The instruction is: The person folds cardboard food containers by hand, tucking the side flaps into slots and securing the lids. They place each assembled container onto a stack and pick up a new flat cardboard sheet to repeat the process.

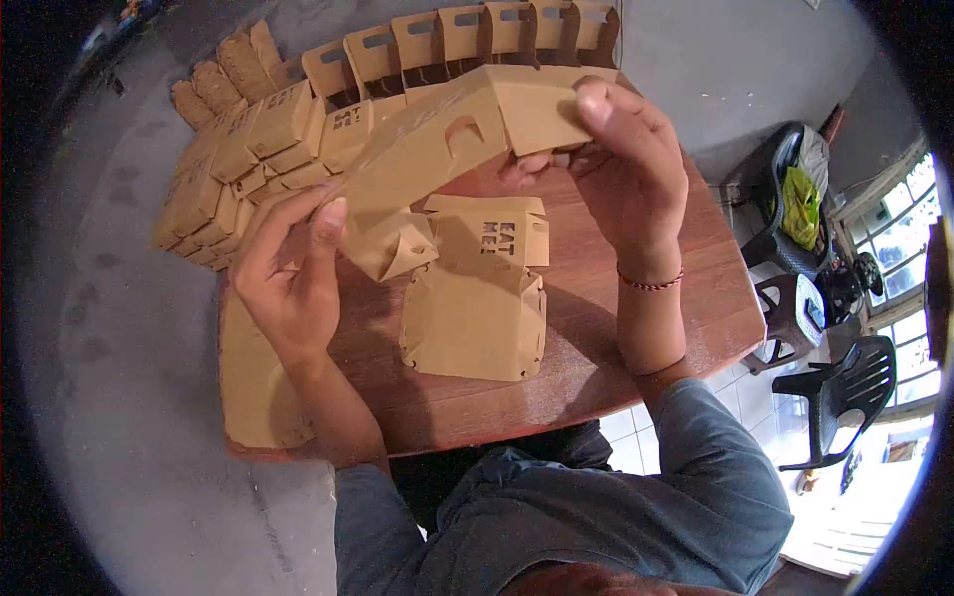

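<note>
Up in front of me, both hands hold a brown cardboard box blank, partly folded, with a curved slot cut in it. My left hand pinches its left end between thumb and fingers. At the right end, my right hand grips a folded panel, thumb on top and fingers partly hidden beneath. Below, a second cardboard box blank lies on the wooden table, its flaps partly raised and "EAT ME!" cut through one panel. The raised blank overlaps it in view.
Folded cardboard boxes are stacked at the table's left back. Behind them runs a row of boxes with handle holes. A cardboard sheet lies at the left edge. Plastic chairs and a stool stand to the right.
</note>
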Tool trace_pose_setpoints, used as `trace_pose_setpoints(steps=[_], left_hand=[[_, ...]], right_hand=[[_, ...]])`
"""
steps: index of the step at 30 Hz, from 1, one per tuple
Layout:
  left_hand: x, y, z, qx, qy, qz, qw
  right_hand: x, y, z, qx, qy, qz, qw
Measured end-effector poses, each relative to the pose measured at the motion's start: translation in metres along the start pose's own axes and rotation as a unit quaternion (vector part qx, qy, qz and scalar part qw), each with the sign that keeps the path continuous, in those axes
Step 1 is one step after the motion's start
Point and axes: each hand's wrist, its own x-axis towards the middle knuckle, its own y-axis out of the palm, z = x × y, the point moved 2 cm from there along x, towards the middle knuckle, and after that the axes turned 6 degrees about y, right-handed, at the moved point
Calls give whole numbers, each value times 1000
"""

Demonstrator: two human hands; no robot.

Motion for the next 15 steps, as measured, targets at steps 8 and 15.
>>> trace_pose_setpoints(steps=[8, 15], left_hand=[[-4, -8, 21, -122, -74, -42, 989], [6, -21, 56, -380, -172, -155, 895]], right_hand=[[-3, 8, -3, -120, 14, 15, 993], [4, 0, -4, -338, -102, 18, 936]])
